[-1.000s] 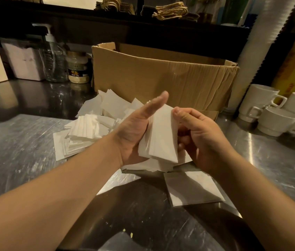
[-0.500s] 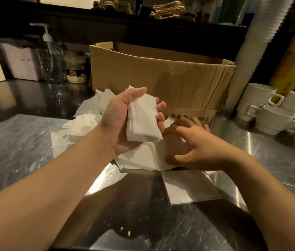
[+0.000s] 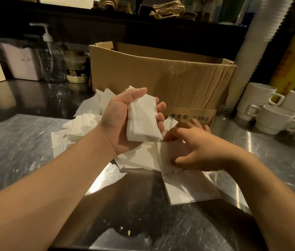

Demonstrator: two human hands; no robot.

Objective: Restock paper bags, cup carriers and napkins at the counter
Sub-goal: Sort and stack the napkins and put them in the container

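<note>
The folded napkin stack [image 3: 143,122] lies in the left hand [image 3: 125,120], raised above the worktop [image 3: 16,142], long axis running away from the person toward the cardboard box [image 3: 161,77]. Just below and to its right, the loose napkins [image 3: 146,158] lie flat on the worktop, and the right hand [image 3: 193,147] (plainly the nearer one) pinches their edge with curled fingers. The left hand's fingers curl round the stack.

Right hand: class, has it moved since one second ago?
Yes. The right hand dropped away from the napkin bundle onto the loose napkins, below the cardboard box.
</note>
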